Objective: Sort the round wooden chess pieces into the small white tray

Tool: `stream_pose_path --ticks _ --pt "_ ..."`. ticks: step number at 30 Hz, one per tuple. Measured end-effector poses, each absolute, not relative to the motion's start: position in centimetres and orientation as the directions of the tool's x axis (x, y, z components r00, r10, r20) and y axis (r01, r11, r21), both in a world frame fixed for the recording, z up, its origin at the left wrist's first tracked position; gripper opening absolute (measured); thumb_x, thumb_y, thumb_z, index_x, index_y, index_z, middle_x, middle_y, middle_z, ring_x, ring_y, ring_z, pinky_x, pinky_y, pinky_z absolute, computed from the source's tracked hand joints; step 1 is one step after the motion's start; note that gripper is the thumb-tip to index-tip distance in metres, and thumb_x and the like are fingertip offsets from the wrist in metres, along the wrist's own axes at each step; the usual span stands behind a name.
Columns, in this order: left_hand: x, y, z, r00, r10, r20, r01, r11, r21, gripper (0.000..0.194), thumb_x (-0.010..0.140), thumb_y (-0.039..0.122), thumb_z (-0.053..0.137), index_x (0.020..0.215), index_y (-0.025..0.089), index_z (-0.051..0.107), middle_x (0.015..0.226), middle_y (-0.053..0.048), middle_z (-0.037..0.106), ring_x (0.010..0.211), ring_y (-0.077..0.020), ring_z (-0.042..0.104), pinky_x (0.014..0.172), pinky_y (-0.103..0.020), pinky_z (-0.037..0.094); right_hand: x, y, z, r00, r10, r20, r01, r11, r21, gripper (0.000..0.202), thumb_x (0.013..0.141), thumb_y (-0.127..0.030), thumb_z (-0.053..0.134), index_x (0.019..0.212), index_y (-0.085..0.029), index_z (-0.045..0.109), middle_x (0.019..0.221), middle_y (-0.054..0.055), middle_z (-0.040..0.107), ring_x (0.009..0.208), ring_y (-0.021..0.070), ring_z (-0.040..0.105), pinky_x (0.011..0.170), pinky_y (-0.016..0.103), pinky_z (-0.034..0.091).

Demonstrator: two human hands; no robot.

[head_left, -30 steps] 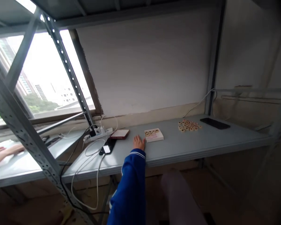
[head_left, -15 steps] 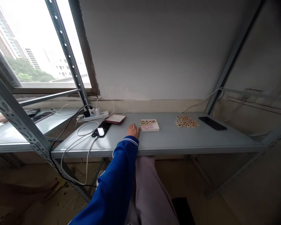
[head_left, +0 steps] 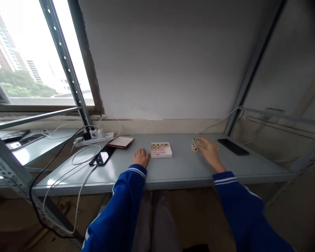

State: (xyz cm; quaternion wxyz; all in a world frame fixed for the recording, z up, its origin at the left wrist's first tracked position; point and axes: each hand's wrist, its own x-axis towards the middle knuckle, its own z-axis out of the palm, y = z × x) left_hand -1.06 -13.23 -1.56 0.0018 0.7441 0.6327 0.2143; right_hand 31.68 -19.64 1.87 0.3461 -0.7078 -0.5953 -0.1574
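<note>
My left hand (head_left: 141,157) lies on the grey table with its fingers spread, just left of a white open box (head_left: 165,154). Several round wooden pieces (head_left: 157,146) sit along the back of that box, with a pinkish paper under them. My right hand (head_left: 209,152) is over a cluster of round wooden pieces (head_left: 195,147) at the right, covering part of it. Its fingertips are at the pieces, and whether one is held is too small to tell.
A dark red box lid (head_left: 121,142) and a phone (head_left: 103,156) with cables lie at the left, beside a power strip (head_left: 105,137). A black phone (head_left: 233,147) lies at the right. Metal posts frame the table (head_left: 173,175).
My right hand has come into view and reached the loose pieces. My left hand stays beside the white box. The view has shifted slightly. A person's hand at the far left has gone.
</note>
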Motion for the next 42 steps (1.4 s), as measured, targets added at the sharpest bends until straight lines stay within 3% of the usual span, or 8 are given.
stream_pose_path --ticks 5,10,19,22,24,29,36,42 --pt "-1.1 -13.3 -1.5 0.113 0.942 0.315 0.948 -0.198 0.249 0.042 0.087 0.038 0.033 0.119 0.012 0.043 0.125 -0.014 0.045 0.116 -0.0241 0.039 0.097 -0.035 0.029 31.7 -17.9 -1.4 0.322 0.816 0.481 0.946 -0.263 -0.187 0.033 0.081 -0.031 0.044 0.11 -0.024 0.056 0.123 0.008 0.048 0.115 0.0286 0.034 0.086 0.045 0.029" --pt "-1.1 -13.1 -1.7 0.12 0.936 0.332 0.944 -0.211 0.252 0.04 0.088 0.036 0.032 0.117 0.011 0.044 0.123 -0.014 0.046 0.116 -0.0231 0.039 0.098 -0.035 0.028 31.6 -17.5 -2.3 0.209 0.825 0.525 0.977 -0.197 -0.08 0.025 0.08 -0.03 0.045 0.098 -0.023 0.061 0.112 0.009 0.053 0.107 0.0257 0.037 0.085 0.042 0.025" --pt "-1.1 -13.7 -1.3 0.089 0.923 0.373 0.935 -0.207 0.289 0.04 0.085 0.039 0.037 0.116 0.015 0.046 0.131 -0.014 0.035 0.121 -0.0288 0.03 0.096 -0.041 0.029 29.7 -17.5 0.1 0.228 0.752 0.619 0.972 -0.14 -0.188 0.03 0.079 -0.039 0.046 0.097 -0.02 0.06 0.105 0.011 0.052 0.102 0.0259 0.04 0.083 0.038 0.028" --pt "-1.3 -14.0 -0.9 0.086 0.887 0.453 0.921 -0.244 0.303 0.039 0.085 0.037 0.038 0.115 0.015 0.048 0.135 -0.014 0.028 0.122 -0.0298 0.025 0.093 -0.041 0.032 26.1 -16.0 2.1 0.056 0.828 0.558 0.981 0.058 -0.186 0.028 0.079 -0.039 0.048 0.097 -0.022 0.06 0.097 0.007 0.056 0.094 0.0209 0.046 0.077 0.031 0.03" --pt "-1.4 -14.2 -0.7 0.107 0.88 0.462 0.909 -0.275 0.314 0.037 0.085 0.037 0.038 0.112 0.015 0.05 0.132 -0.014 0.03 0.119 -0.0286 0.028 0.089 -0.039 0.035 23.0 -14.9 2.9 -0.042 0.859 0.51 0.972 0.153 -0.178 0.025 0.079 -0.04 0.049 0.095 -0.025 0.061 0.093 0.004 0.057 0.09 0.0189 0.048 0.073 0.029 0.031" --pt "-1.3 -14.0 -0.5 0.135 0.902 0.41 0.915 -0.273 0.298 0.032 0.084 0.04 0.038 0.099 0.018 0.056 0.112 -0.012 0.044 0.104 -0.0257 0.04 0.081 -0.038 0.039 17.4 -13.0 2.2 -0.034 0.912 0.41 0.973 0.124 -0.196 0.025 0.077 -0.042 0.052 0.094 -0.027 0.062 0.086 0.002 0.062 0.085 0.0185 0.051 0.07 0.029 0.028" --pt "-0.7 -10.1 -1.0 0.202 0.91 0.361 0.867 -0.338 0.366 0.034 0.087 0.043 0.03 0.096 0.022 0.055 0.096 -0.007 0.05 0.095 -0.0202 0.049 0.079 -0.033 0.038 17.7 -12.0 0.4 0.012 0.875 0.483 0.969 0.109 -0.221 0.03 0.076 -0.035 0.054 0.104 -0.027 0.054 0.08 0.0 0.064 0.085 0.0178 0.052 0.071 0.03 0.024" --pt "-0.5 -8.1 -1.4 0.225 0.923 0.311 0.813 -0.354 0.462 0.029 0.085 0.04 0.037 0.093 0.018 0.055 0.087 -0.005 0.055 0.085 -0.0174 0.053 0.076 -0.029 0.039 17.5 -11.8 0.2 0.015 0.887 0.461 0.966 0.106 -0.235 0.007 0.074 -0.029 0.054 0.077 -0.024 0.057 0.079 -0.001 0.063 0.085 0.0172 0.05 0.075 0.032 0.022"
